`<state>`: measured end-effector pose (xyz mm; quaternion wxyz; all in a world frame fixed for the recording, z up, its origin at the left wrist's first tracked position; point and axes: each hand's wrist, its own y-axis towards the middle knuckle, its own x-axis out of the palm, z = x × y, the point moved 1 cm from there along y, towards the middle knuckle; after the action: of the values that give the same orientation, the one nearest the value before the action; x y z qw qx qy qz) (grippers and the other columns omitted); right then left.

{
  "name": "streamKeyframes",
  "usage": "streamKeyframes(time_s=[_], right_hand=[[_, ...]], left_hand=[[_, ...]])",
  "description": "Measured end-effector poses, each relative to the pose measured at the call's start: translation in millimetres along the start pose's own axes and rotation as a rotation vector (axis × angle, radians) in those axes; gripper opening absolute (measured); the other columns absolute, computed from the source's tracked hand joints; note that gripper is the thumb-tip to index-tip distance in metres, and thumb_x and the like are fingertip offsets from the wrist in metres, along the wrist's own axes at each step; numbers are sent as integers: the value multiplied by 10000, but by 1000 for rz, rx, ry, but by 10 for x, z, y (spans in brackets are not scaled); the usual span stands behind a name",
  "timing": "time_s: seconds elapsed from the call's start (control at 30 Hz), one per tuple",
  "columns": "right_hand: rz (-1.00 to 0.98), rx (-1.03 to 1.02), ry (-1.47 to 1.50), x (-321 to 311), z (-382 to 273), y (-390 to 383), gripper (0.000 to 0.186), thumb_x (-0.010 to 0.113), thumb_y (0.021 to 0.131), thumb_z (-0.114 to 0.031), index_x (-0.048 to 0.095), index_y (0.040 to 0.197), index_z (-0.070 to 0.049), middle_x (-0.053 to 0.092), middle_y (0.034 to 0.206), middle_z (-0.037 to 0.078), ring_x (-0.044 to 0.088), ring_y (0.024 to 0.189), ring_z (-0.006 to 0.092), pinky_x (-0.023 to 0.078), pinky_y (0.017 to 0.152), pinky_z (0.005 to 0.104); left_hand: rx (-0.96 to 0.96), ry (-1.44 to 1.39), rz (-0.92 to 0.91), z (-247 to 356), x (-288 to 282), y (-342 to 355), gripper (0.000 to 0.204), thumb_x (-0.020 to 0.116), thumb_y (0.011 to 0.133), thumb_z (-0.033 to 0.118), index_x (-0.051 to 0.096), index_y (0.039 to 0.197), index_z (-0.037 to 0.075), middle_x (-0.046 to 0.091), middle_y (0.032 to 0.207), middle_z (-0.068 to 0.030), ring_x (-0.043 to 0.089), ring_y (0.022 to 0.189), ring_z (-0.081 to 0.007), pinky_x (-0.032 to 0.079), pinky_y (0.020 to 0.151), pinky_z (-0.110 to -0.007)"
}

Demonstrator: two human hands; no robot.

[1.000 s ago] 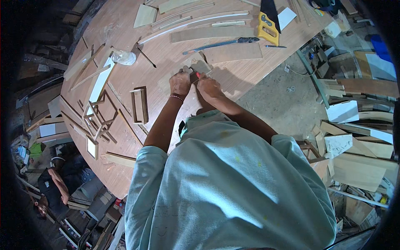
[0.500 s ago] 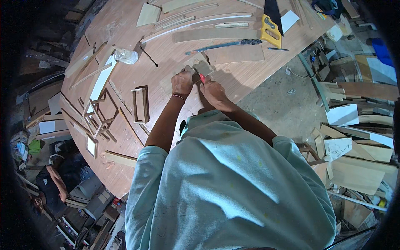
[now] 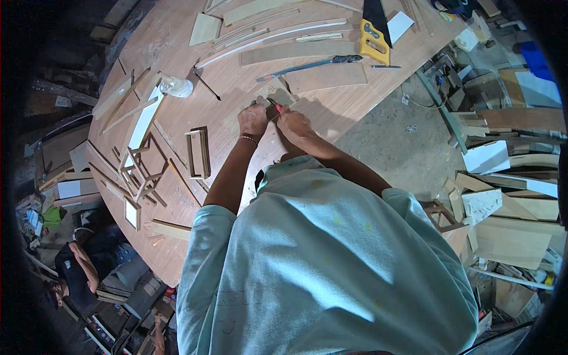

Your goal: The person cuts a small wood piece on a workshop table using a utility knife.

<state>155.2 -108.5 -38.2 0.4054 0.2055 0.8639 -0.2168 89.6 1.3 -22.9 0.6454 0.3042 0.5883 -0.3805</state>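
Observation:
My right hand (image 3: 294,125) is closed around a small red-handled tool (image 3: 278,108), whose working end is too small to make out. Close beside it, my left hand (image 3: 253,120) is bent with its fingertips at a small dark wooden piece (image 3: 272,112), which it seems to steady against the tool. Both hands work low over the table, just in front of a small pale wooden block (image 3: 277,92). My fingers partly hide the wooden piece. Left of my left forearm stands a small rectangular wooden frame (image 3: 205,152).
The wooden table (image 3: 231,77) bears a yellow-handled saw (image 3: 374,45), a blue stick-like tool (image 3: 307,68), a clear plastic bottle (image 3: 176,86), wood strips and a thin-legged wooden assembly (image 3: 137,174). Offcuts (image 3: 515,236) pile up at the right. Another person (image 3: 83,266) is at the lower left.
The whole view has shifted slightly, moving the table things left. Both hands stay together at the same spot, and less of the red tool shows. A second person's arm appears at the lower left.

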Motion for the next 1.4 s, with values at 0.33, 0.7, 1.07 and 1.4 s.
streamKeyframes(time_s=[0.33, 0.7, 1.07, 1.4], right_hand=[[-105, 115, 61, -35, -10, -36, 247, 339, 800, -153, 475, 911, 21, 571, 838, 208, 565, 811, 335, 460, 691, 396], [-47, 133, 53, -9, -7, -57, 210, 384, 789, -137, 517, 860, 10, 577, 814, 189, 576, 772, 290, 464, 637, 360], [47, 47, 63, 211, 128, -25, 227, 365, 788, -156, 517, 826, 7, 576, 726, 181, 573, 687, 316, 464, 617, 389], [38, 43, 58, 26, -22, -55, 278, 415, 798, -236, 435, 860, 34, 565, 665, 212, 572, 642, 354, 462, 577, 425]], left_hand=[[-10, -43, 29, -14, 43, -4, 135, 469, 710, 116, 466, 827, 49, 575, 721, -144, 582, 654, -290, 460, 537, -368], [-22, 45, -23, -24, 31, 0, 159, 506, 694, 157, 480, 811, 54, 573, 706, -147, 582, 652, -294, 458, 542, -378], [-55, -38, -14, -22, 44, -2, 150, 460, 723, 147, 457, 834, 45, 571, 722, -160, 578, 656, -304, 453, 536, -391], [-56, -24, -37, -6, -11, 18, 135, 452, 726, 128, 452, 829, 40, 572, 730, -161, 582, 665, -303, 454, 547, -385]])
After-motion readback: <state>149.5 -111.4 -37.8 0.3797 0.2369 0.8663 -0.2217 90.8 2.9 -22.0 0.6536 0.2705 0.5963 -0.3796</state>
